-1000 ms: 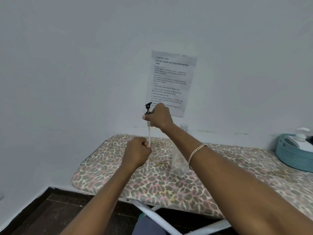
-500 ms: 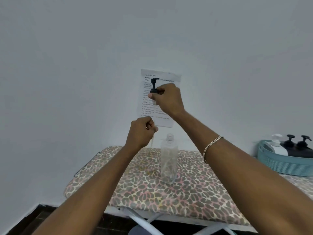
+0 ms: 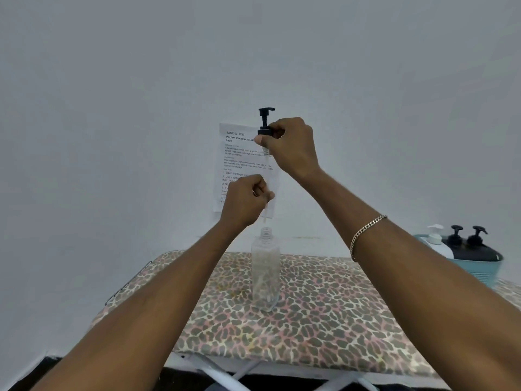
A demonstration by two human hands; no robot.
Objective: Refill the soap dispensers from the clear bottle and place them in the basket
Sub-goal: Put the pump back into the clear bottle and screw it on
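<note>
Step, as I read it: pump separated from the clear bottle point(image 3: 265, 275), opening it up for pouring.

- Right hand point(image 3: 291, 149), upper centre, grips the collar of the black pump head point(image 3: 265, 122).
- Left hand point(image 3: 245, 201) just below, fingers curled, pinches the dip tube point(image 3: 265, 218).
- Tube tip hangs just above the open neck.
- Bottle stands upright mid-frame on the leopard-print board point(image 3: 338, 320) and looks nearly empty.
- Basket point(image 3: 482, 270) at right edge holds one white dispenser point(image 3: 435, 235) and two black dispensers point(image 3: 455, 235).

Next: lift the tube clear without snagging or tipping the unheld bottle, and watch for drips.
</note>
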